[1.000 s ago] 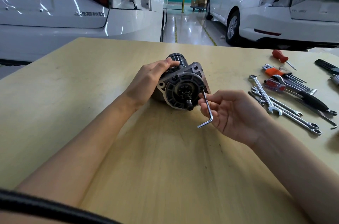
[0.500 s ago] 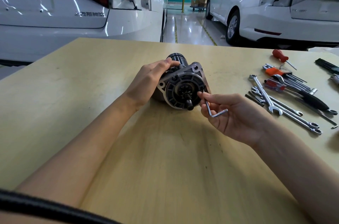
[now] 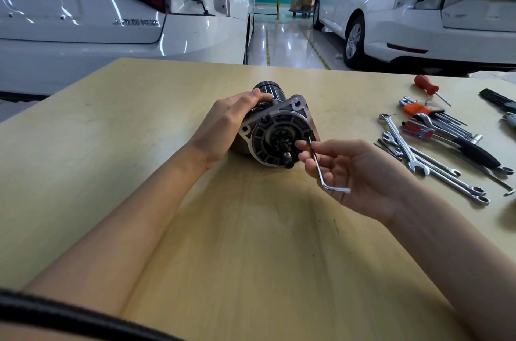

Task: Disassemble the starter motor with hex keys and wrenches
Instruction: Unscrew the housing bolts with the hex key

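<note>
Steel and black plastic face me on the starter motor (image 3: 275, 131), which lies on its side on the desk (image 3: 111, 173) with its nose end and small gear turned toward me. My left hand (image 3: 227, 123) grips the motor's body from its left side, fingers curled over the top, holding it steady. My right hand (image 3: 360, 173) sits just right of the motor's nose; thumb and fingertips pinch the long arm of a bent hex key (image 3: 321, 170), so this grip is narrow and closed on the tool. The key's far tip sits at a dark bolt hole on the right side of the nose plate, though whether it is fully seated I cannot tell. Its short arm points right, across my palm.

As I judge it, the job is barely begun. The motor looks whole: nose plate on, gear in place, black rear can joined behind my left hand. No loose bolts or removed parts lie near the motor. Well to the right of the motor, the wrenches (image 3: 413, 156), the screwdrivers (image 3: 427, 86) and a set of hex keys (image 3: 435, 114) lie on the desk. Left to do: free this bolt, the other bolts, then separate the housings.
</note>
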{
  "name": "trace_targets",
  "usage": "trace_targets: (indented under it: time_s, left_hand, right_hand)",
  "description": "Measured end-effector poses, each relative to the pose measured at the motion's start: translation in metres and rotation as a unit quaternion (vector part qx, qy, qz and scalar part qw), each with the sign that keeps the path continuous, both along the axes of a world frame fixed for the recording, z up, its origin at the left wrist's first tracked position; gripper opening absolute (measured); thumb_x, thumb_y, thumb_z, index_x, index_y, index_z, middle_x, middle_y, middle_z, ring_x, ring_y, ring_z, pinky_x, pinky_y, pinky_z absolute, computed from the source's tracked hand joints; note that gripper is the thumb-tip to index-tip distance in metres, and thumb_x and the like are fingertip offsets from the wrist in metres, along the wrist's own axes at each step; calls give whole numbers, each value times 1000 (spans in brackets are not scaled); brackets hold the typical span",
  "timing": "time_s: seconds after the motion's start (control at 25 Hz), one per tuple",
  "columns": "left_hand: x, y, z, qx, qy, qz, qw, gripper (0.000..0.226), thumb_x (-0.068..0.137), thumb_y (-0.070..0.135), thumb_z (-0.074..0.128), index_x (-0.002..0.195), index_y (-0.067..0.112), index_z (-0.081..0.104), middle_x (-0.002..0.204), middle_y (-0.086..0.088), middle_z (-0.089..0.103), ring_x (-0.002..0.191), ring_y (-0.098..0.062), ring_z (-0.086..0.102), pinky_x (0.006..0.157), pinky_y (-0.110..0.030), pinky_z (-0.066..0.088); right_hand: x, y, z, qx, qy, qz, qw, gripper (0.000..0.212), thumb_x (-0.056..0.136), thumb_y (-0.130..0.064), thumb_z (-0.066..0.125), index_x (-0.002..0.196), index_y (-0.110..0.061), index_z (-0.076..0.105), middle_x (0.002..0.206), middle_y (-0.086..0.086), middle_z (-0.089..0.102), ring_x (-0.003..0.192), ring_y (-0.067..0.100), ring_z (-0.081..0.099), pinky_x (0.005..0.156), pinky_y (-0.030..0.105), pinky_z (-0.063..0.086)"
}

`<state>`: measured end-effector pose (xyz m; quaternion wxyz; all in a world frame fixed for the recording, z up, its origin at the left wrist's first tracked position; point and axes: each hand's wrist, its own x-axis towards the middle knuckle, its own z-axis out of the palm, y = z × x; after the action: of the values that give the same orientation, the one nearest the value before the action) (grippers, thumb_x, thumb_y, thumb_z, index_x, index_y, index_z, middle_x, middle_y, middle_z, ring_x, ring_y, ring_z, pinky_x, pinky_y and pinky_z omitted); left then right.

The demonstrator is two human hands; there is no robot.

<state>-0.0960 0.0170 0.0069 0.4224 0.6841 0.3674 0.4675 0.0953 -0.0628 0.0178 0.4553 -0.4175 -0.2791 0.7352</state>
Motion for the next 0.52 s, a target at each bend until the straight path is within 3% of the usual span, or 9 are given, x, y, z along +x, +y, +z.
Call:
trace_targets:
  time_s: [0.28, 0.52]
  left_hand:
    - [0, 1, -1, 0, -1, -6, 1000, 35, 105, 30, 33, 106, 25, 68, 108, 5, 72, 102, -6, 66, 90, -18, 50]
    - [0, 1, -1, 1, 0, -7, 1000, 36, 98, 40, 36, 105, 27, 69, 109, 5, 72, 104, -7, 66, 95, -24, 48]
  right_hand:
    - [0, 1, -1, 3, -6, -18, 1000, 20, 83, 3, 53, 98, 2, 65, 68, 10, 69, 55, 12, 68, 40, 16, 48]
    - [-1, 0, -2, 7, -39, -36, 999, 21, 67, -4, 67, 88, -2, 66, 64, 8, 67, 50, 10, 66, 43, 15, 50]
